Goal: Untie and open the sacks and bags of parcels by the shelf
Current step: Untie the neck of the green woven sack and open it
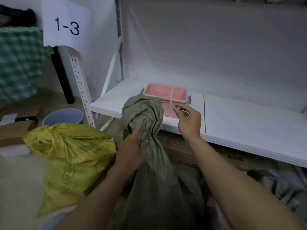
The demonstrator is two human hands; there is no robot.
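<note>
Meanwhile left hand (131, 150) gripped the green sack (149, 163) at its neck; right hand (188, 121), just beside, pinched the white string (172, 97).

I get a dim, grey-toned picture under soft, even light; shadows are faint and diffuse. The white shelf (240, 123) is the brightest area; beneath it things sink into dark. The wide lens bends the post (79, 83) and shelf edge. The cloth (18, 63) at left is smeared; the sack (146, 113) weave in the middle is sharper.
</note>
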